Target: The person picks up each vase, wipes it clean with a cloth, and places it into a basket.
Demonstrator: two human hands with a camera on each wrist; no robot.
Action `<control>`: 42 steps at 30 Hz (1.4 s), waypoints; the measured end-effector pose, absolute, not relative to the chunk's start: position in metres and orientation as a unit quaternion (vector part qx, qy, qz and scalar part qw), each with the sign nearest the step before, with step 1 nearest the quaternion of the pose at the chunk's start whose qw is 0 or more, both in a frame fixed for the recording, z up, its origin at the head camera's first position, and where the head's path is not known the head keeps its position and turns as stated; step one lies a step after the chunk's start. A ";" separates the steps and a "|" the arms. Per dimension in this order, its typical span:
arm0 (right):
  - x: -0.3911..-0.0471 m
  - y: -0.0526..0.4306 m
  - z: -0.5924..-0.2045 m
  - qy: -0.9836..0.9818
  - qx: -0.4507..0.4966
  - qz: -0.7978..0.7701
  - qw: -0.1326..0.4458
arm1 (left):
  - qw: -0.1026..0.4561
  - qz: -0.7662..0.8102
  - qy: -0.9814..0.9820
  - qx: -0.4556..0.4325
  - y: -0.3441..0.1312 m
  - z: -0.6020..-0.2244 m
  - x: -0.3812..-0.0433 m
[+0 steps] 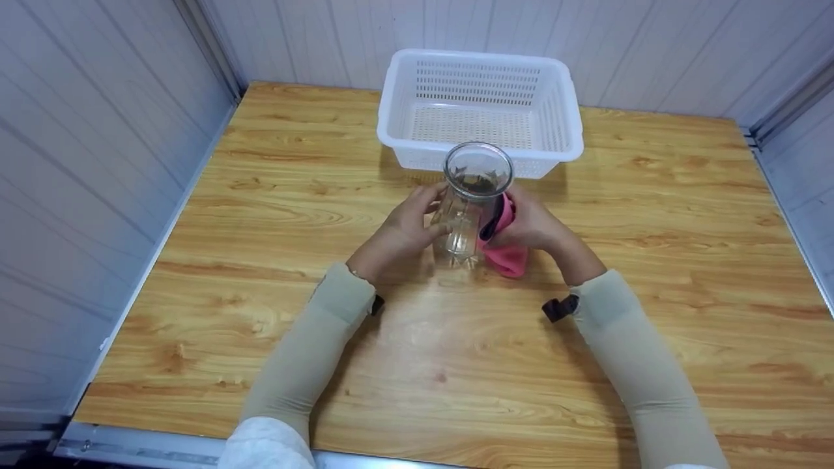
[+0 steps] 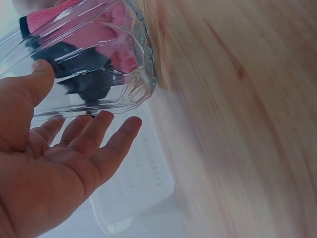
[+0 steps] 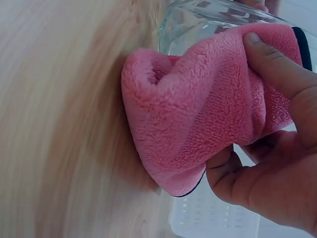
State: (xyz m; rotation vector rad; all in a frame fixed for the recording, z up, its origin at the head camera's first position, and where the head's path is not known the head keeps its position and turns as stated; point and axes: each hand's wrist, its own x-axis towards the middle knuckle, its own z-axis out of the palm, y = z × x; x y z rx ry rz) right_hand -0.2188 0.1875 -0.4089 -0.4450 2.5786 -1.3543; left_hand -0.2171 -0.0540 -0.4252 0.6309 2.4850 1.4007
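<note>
A clear glass vase (image 1: 461, 225) with a round rim stands upright on the wooden table, between the two hands. My left hand (image 1: 407, 225) is at its left side, thumb and fingers spread with the fingertips right at the glass (image 2: 59, 89). On the other side, my right hand (image 1: 531, 218) grips a fluffy pink cloth (image 3: 198, 99) with dark edging and holds it against the vase wall. The cloth is folded, and a loose end hangs toward the tabletop. Through the glass, the left wrist view shows the cloth's pink and dark sides.
A white plastic basket (image 1: 479, 153) with slotted walls stands just behind the vase, near the back wall (image 1: 495, 29). Panelled walls border the wooden table (image 1: 430, 384) at the left, back and right. A metal edge (image 1: 150, 449) runs along the front.
</note>
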 end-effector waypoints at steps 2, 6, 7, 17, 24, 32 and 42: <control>-0.222 0.189 -0.416 0.877 -0.154 -0.446 0.091 | 0.112 0.480 0.843 0.214 -0.054 -0.425 -0.217; -0.223 0.188 -0.420 0.884 -0.166 -0.428 0.083 | 0.111 0.480 0.843 0.214 -0.055 -0.424 -0.216; -0.223 0.187 -0.420 0.885 -0.168 -0.426 0.081 | 0.112 0.480 0.844 0.213 -0.055 -0.424 -0.216; -0.218 0.193 -0.414 0.904 -0.141 -0.392 0.095 | 0.120 0.505 0.832 0.194 -0.051 -0.424 -0.216; -0.219 0.189 -0.402 0.858 -0.187 -0.472 0.077 | 0.124 0.520 0.823 0.190 -0.055 -0.424 -0.214; -0.215 0.188 -0.383 0.855 -0.142 -0.498 0.034 | 0.120 0.533 0.811 0.211 -0.056 -0.430 -0.218; -0.217 0.186 -0.384 0.867 -0.126 -0.480 0.039 | 0.127 0.527 0.815 0.202 -0.055 -0.428 -0.219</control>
